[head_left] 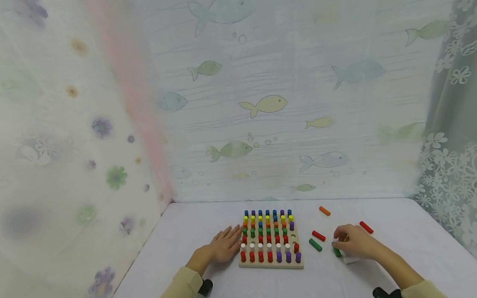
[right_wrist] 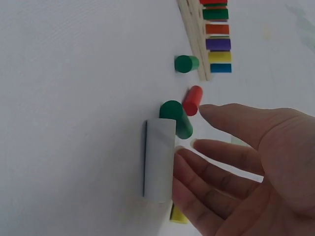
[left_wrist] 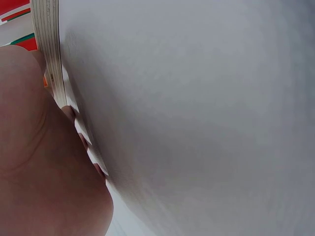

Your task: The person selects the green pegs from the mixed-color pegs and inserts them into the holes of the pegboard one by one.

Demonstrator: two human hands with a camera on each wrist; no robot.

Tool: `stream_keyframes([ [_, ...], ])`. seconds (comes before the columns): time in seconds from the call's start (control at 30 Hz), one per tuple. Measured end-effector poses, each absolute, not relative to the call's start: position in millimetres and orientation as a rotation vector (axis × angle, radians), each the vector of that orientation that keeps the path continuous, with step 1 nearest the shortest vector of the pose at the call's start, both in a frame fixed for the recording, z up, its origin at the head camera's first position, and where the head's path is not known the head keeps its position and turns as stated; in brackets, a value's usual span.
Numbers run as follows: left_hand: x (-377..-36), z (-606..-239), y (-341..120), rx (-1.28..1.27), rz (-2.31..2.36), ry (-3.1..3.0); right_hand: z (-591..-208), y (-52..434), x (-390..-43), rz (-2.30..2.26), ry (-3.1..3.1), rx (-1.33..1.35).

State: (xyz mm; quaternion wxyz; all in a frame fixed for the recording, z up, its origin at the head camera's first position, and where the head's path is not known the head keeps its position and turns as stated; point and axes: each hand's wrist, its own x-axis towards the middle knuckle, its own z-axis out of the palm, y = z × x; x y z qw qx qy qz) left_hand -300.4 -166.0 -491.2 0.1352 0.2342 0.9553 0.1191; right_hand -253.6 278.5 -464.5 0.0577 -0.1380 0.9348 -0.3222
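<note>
R hand fingers loose, touching white peg and green peg, right of pegboard. Pegs prob light, stiff, smooth, roll easily; pinch mid-length. L hand flat against board's left edge.

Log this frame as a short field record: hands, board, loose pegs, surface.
left hand: left hand lies flat, fingers straight, against the left edge of the wooden peg board
right hand: right hand reaches over a white peg and a green peg, fingers extended; grip not clear
board: most holes filled with upright coloured pegs
loose pegs: orange peg, two red, another green, all lying right of the board
surface: white table
</note>
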Motion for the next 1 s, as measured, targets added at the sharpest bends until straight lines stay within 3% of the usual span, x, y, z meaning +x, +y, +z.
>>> stream_keyframes([
  [1.0, -298.2, -489.3, -165.3, 0.659, 0.356, 2.754, -473.9, 271.9, -256.0, -1.024, 2.816, -0.330],
])
